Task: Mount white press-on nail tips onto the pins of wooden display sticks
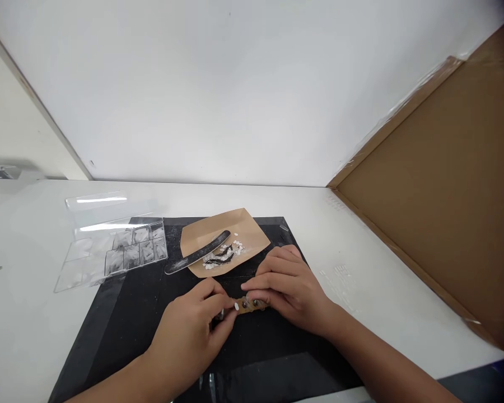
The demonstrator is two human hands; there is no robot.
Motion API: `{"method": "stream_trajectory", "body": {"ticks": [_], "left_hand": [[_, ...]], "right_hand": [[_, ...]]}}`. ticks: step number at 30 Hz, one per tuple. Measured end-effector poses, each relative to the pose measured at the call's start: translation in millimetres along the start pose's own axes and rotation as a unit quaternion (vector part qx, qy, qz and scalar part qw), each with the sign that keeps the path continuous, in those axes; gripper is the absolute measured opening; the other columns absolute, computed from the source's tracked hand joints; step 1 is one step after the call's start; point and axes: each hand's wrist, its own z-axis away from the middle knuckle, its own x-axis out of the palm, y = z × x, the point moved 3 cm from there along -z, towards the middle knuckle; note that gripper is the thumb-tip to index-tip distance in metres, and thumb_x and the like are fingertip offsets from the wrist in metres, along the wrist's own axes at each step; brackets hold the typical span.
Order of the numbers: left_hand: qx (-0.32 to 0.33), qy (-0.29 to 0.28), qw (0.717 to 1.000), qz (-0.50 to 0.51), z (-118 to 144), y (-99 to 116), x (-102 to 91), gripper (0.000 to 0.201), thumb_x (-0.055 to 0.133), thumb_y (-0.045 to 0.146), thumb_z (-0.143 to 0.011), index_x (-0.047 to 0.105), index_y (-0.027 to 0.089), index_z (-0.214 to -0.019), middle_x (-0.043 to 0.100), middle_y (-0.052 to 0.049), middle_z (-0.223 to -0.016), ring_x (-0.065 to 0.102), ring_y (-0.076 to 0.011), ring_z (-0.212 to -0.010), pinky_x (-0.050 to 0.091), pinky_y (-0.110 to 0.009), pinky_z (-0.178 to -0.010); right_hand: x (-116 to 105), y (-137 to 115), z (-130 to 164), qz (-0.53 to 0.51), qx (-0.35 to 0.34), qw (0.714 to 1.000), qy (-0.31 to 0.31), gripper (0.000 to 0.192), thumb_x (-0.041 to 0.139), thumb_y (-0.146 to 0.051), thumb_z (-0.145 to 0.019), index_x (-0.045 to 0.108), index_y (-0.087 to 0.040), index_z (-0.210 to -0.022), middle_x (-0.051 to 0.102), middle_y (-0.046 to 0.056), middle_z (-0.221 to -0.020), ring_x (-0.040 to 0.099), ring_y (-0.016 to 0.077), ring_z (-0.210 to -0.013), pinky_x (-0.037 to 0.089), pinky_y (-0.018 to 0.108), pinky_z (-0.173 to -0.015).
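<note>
Pose of your two hands over a narrow brown strip [251, 308], which lies low above or on the black mat [273, 341], in front of the paper tray. Your left hand [193, 324] enters from the lower left, back of the hand upward, forearm slanting inward; its index finger and thumb are bent toward each other and pinch the strip's left end, while the remaining fingers curl beneath the palm, partly hidden. A white oval piece [236, 306] sits at the tip of this thumb, beside the strip. Your right hand [292, 288] enters from the lower right, forearm rising steeply toward the left, wrist nearly straight; its fingers are layered one above another and point left, the index finger and thumb drawn close together over the strip's right part. Whether they grasp anything cannot be told, since the fingers cover the contact. Small round dark spots show on the strip between the two hands. Beyond, the brown paper tray [252, 226] bears white bits [237, 246] and a dark curved file [199, 252] across its left edge; farther left stands an open clear compartment case [132, 254].
</note>
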Motion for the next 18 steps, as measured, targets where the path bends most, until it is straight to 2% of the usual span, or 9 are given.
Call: {"method": "stream_trajectory", "body": {"ticks": [6,9,13,16,18], "left_hand": [[0.024,0.016,0.999,-0.031,-1,0,-2.4,0.010,0.067,0.020,-0.097,0.076,0.024,-0.096,0.071,-0.002,-0.097,0.064,-0.0112,-0.065,0.050,-0.023,-0.059],[0.042,0.025,0.997,-0.059,-1,-1,-1.7,0.006,0.069,0.023,-0.097,0.074,0.023,-0.095,0.071,-0.002,-0.096,0.064,-0.0109,-0.063,0.049,-0.023,-0.058],[0.087,0.063,0.984,-0.141,1,3,-2.8,0.011,0.069,0.030,-0.099,0.072,0.023,-0.106,0.071,-0.002,-0.098,0.067,-0.0123,-0.063,0.049,-0.024,-0.055],[0.132,0.117,0.962,-0.209,3,11,-8.6,0.026,0.071,0.038,-0.097,0.069,0.019,-0.114,0.070,-0.006,-0.101,0.068,-0.0151,-0.065,0.048,-0.025,-0.052],[0.163,0.149,0.952,-0.213,3,18,-14.7,0.033,0.074,0.039,-0.096,0.068,0.015,-0.118,0.068,-0.008,-0.100,0.068,-0.0164,-0.069,0.050,-0.026,-0.054]], "right_hand": [[-6,1,-5,-0.006,0.013,0.999,0.052,0.019,0.076,-0.043,-0.100,0.082,-0.026,-0.094,0.077,-0.001,-0.079,0.067,0.0169,-0.079,0.039,0.037,-0.080],[-6,2,-5,-0.001,0.015,0.998,0.067,0.018,0.075,-0.040,-0.101,0.082,-0.026,-0.093,0.080,0.000,-0.080,0.068,0.0179,-0.079,0.042,0.038,-0.080],[-5,6,-3,-0.016,0.024,0.996,0.082,0.006,0.076,-0.028,-0.100,0.082,-0.026,-0.101,0.083,0.000,-0.085,0.069,0.0191,-0.080,0.048,0.037,-0.080],[-5,9,-4,-0.051,0.047,0.993,0.099,0.015,0.070,-0.020,-0.103,0.080,-0.026,-0.113,0.084,0.000,-0.093,0.070,0.0188,-0.085,0.055,0.035,-0.081],[-7,10,-8,-0.057,0.063,0.991,0.106,0.023,0.062,-0.017,-0.107,0.077,-0.028,-0.121,0.085,0.000,-0.100,0.072,0.0181,-0.090,0.058,0.033,-0.083]]}}
